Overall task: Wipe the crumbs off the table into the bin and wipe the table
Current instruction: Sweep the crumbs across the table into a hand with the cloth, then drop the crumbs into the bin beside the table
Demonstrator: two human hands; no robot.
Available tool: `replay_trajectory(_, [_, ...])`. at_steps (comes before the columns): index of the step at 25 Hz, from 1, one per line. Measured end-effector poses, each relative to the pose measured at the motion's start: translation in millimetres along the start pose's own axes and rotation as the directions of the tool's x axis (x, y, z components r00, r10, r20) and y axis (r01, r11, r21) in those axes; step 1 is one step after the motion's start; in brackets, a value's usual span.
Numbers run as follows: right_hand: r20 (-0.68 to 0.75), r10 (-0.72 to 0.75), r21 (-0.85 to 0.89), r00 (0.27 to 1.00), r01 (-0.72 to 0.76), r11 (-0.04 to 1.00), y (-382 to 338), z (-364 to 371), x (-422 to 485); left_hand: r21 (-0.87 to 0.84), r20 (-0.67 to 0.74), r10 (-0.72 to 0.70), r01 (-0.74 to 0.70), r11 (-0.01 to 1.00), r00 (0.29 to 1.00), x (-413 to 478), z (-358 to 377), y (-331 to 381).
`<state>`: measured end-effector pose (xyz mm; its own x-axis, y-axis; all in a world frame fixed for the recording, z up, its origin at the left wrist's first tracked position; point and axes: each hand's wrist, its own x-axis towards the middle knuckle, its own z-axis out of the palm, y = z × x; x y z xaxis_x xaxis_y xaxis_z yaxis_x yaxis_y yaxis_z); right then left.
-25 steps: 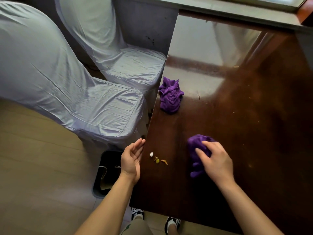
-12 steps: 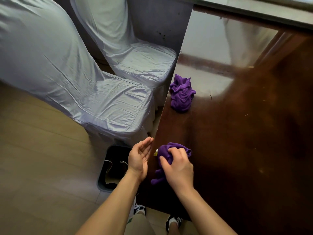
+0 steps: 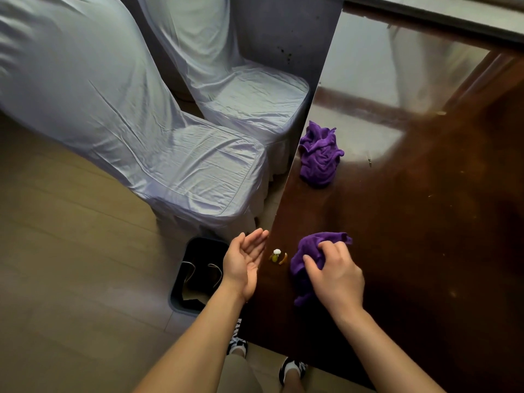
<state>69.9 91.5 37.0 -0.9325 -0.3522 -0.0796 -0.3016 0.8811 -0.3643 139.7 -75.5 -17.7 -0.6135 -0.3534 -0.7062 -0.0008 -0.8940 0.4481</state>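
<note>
A: Purple cloth [image 3: 304,258] gripped in right hand [image 3: 336,276]; crumbs [image 3: 278,256] at table [image 3: 425,222] left edge, between hands.

B: Left hand [image 3: 246,258] open, cupped, empty, nearer; bin [image 3: 198,275] below.

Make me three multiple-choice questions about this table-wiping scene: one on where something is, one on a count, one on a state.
1. Where do the crumbs lie?
A. on the chair seat
B. on the table near its edge, between the two hands
C. inside the bin

2. How many purple cloths are on the table?
A. one
B. two
C. three

3. How is the left hand held?
A. open, palm cupped at the table edge
B. closed on a cloth
C. flat on the floor

Answers: 1 B, they sit between the left hand and the right hand. 2 B, one cloth under the right hand, another farther along. 3 A, fingers spread, nothing in it.
</note>
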Motion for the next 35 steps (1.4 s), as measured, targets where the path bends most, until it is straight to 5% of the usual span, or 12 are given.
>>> replay_trajectory(7, [0.122,-0.146,0.255,0.982,0.111,0.960,-53.3,22.1,-5.1,-0.121,0.003,-0.064,0.064,0.991,0.998,2.5,-5.7,4.6])
replay_trajectory(12, [0.138,-0.128,0.575,0.982,0.026,0.817,-51.6,7.2,5.6,-0.188,-0.057,-0.142,0.129,0.974,0.988,7.2,-10.5,5.8])
replay_trajectory(20, [0.190,0.087,0.534,0.978,-0.177,0.827,7.8,-15.0,9.8,-0.301,-0.028,-0.202,0.185,0.935,0.979,13.6,-15.7,4.8])
replay_trajectory(25, [0.113,-0.060,0.344,0.992,0.018,0.939,-34.4,12.4,-16.6,-0.366,-0.024,-0.165,0.145,0.919,0.986,8.3,-15.8,5.5])
replay_trajectory(29, [0.181,-0.113,0.507,0.977,0.005,0.862,-52.9,21.2,-24.5,-0.336,-0.016,-0.144,0.131,0.933,0.989,-2.9,-24.5,4.4])
replay_trajectory(32, [0.131,-0.006,0.606,0.991,-0.076,0.792,-34.9,12.5,-22.4,-0.380,-0.008,-0.128,0.115,0.918,0.992,-5.5,-24.1,2.5])
replay_trajectory(35, [0.054,0.127,0.516,0.990,-0.137,0.846,-12.1,3.2,-21.8,-0.418,-0.011,-0.118,0.103,0.903,0.993,-7.5,-21.3,3.6])
